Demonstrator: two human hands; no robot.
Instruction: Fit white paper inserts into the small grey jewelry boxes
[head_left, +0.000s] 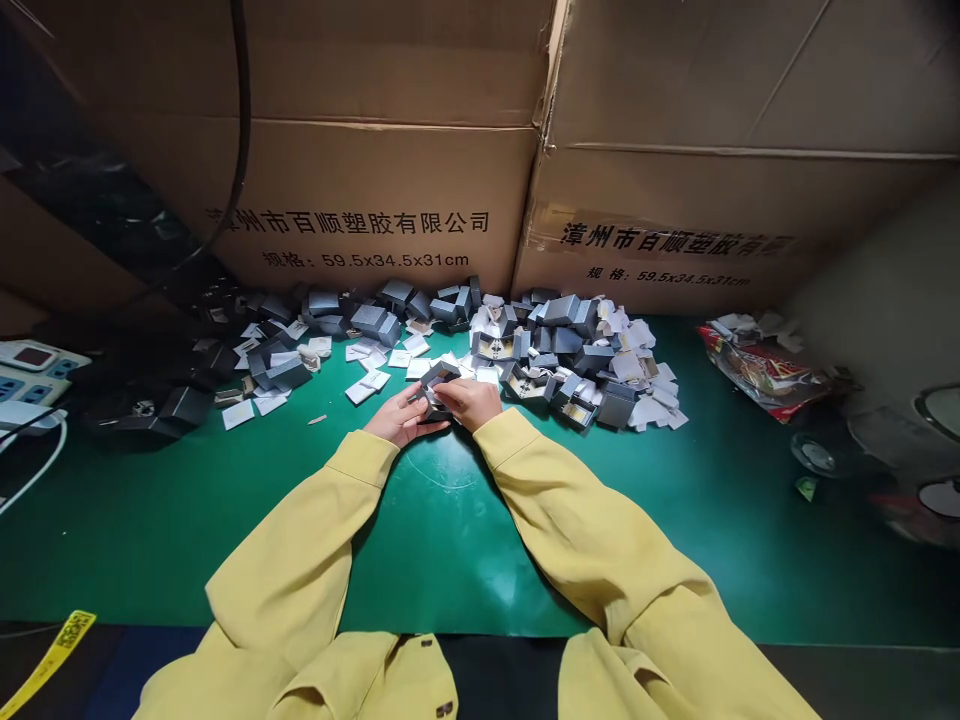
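Note:
Near the middle of the green table, my left hand (406, 417) is wrapped round a small dark box (439, 374) whose lid stands raised. My right hand (470, 400) is closed at the box's right side, its fingertips pinched over the opening; whatever they hold is too small to make out. Just behind both hands lie white cards (367, 386) and many dark grey boxes (561, 310), some open with light inserts, mixed with white paper pieces (636, 336).
Large cardboard cartons (375, 170) stand along the back. A power strip (37, 372) with cables sits at the far left, near dark boxes (184, 405). On the right are a red plastic bag (765, 370) and a clear round container (816, 455).

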